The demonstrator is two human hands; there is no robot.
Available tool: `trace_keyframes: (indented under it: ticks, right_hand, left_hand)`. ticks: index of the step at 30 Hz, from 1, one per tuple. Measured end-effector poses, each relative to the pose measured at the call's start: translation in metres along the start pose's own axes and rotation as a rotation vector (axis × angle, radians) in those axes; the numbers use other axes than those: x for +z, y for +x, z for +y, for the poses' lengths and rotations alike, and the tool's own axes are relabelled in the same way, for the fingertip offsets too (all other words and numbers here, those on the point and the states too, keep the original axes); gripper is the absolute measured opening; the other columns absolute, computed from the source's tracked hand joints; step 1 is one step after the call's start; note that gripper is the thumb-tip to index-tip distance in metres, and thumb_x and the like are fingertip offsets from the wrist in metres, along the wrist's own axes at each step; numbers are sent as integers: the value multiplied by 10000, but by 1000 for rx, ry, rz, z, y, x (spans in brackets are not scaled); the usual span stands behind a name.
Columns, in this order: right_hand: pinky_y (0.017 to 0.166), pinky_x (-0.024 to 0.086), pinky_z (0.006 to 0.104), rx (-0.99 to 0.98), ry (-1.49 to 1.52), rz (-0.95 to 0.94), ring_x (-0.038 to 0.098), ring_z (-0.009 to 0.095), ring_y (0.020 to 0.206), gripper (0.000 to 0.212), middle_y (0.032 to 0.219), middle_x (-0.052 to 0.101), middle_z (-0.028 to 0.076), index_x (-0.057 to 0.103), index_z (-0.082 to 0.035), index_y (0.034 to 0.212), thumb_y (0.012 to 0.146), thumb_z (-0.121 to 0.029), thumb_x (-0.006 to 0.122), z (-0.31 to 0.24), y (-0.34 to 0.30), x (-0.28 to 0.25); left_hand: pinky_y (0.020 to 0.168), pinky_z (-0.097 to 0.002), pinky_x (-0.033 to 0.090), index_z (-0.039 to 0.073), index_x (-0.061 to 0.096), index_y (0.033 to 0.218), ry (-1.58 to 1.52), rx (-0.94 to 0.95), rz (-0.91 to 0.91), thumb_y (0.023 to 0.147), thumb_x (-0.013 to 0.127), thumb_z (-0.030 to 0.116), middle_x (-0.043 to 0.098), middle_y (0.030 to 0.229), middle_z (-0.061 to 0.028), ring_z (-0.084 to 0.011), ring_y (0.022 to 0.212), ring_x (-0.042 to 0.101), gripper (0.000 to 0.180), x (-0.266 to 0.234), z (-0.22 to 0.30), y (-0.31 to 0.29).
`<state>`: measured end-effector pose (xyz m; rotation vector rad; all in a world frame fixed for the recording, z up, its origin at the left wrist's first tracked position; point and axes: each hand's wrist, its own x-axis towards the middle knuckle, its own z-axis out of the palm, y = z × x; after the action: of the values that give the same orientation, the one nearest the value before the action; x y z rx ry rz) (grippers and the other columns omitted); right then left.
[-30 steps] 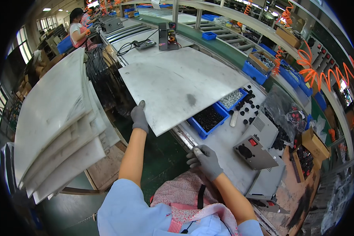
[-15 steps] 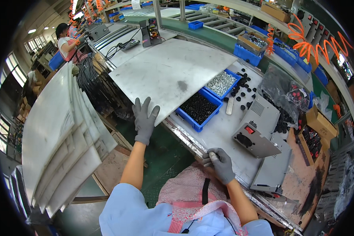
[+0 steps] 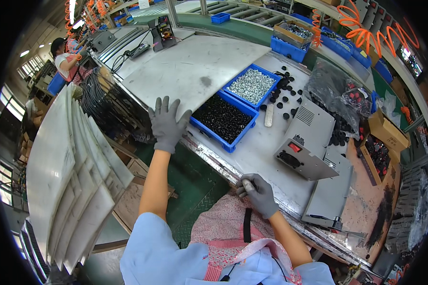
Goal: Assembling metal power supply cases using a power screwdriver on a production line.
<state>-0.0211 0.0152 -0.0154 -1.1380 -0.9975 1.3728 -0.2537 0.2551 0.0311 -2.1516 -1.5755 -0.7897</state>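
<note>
Grey-gloved, the left hand (image 3: pixel 168 124) hung spread and empty just short of the metal sheet (image 3: pixel 195 71), best gripped squarely, while the right hand (image 3: pixel 257 194) curled on the bench edge (image 3: pixel 214 159).

Hand lets go of the sheet
The left hand (image 3: pixel 167 127) came off the big metal sheet (image 3: pixel 195 71), which now lies flat on the bench, and spread its fingers.
</note>
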Motion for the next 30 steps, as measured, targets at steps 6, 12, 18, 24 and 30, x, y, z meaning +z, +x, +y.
trace_keyframes:
  ticks: [6,12,18,24,30]
  right_hand:
    - [692,526,272,-10,-29,5,623,149,799,217,938,606,92,528,5,1097,969,-163,479,0,-1,2]
    - [697,531,285,-40,-81,1,621,164,796,234,953,613,124,512,33,1116,964,-139,468,-1,-2,2]
    - [681,533,282,-21,-65,24,621,160,797,223,951,616,125,513,31,1121,961,-118,470,3,-2,3]
    - [673,534,276,20,-75,48,625,163,776,213,948,616,123,518,25,1114,958,-114,476,2,0,5]
    - [666,533,284,5,-26,73,623,168,771,217,932,611,123,518,26,1108,957,-126,483,-1,0,4]
  left_hand:
    - [1109,-519,166,153,572,1244,-142,-112,-147,835,531,551,449,1379,-158,-328,1332,333,572,31,-18,22]
    - [1105,-510,199,147,549,1269,-135,-24,-223,851,524,530,448,1379,-164,-323,1324,351,568,32,-18,28]
    - [1043,-458,343,66,461,1319,-534,-377,213,828,654,368,481,1329,-219,-374,1242,441,608,37,-12,19]
    - [908,-427,482,5,463,1267,-2227,-1152,-36,901,572,217,563,1214,-167,-311,1067,580,436,49,-30,19]
    - [801,-408,518,-24,531,1150,-1759,-1295,15,873,620,168,627,1044,-139,-282,889,623,348,57,-36,41]
